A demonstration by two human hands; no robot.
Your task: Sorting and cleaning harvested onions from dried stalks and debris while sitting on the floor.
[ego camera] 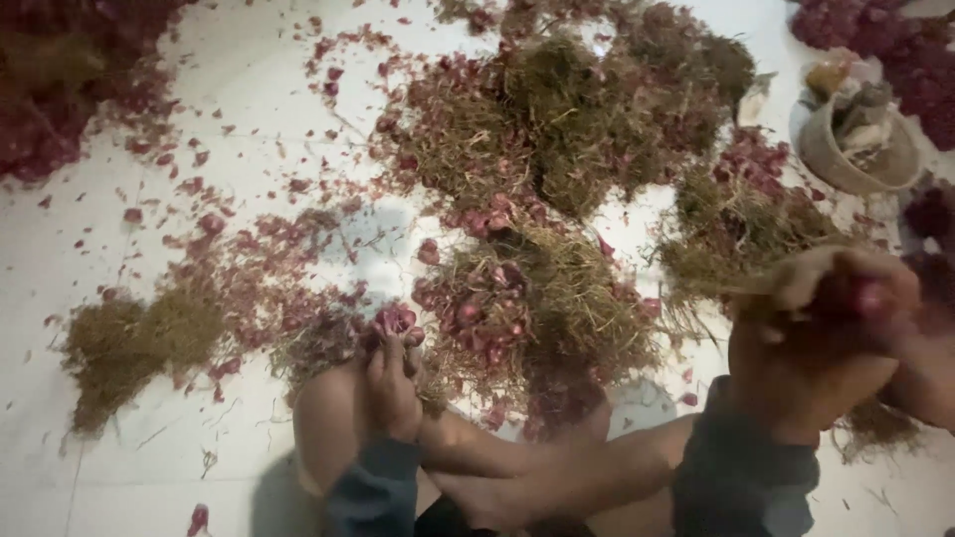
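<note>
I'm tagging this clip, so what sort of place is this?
Probably a home or small workshop floor used for sorting shallots: a white tiled floor, piles of shallots with dry roots, loose skins, and a bowl of scraps.

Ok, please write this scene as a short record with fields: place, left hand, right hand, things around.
place: white floor, seen from above, with the person's bare crossed legs at the bottom
left hand: fingers closed on a small bunch of red shallots
right hand: blurred, gripping a shallot bunch with dry stalks
centre: big heap of shallots with dry roots
left: loose pile of dry roots and scattered red skins
upper right: round bowl, contents unclear
</note>
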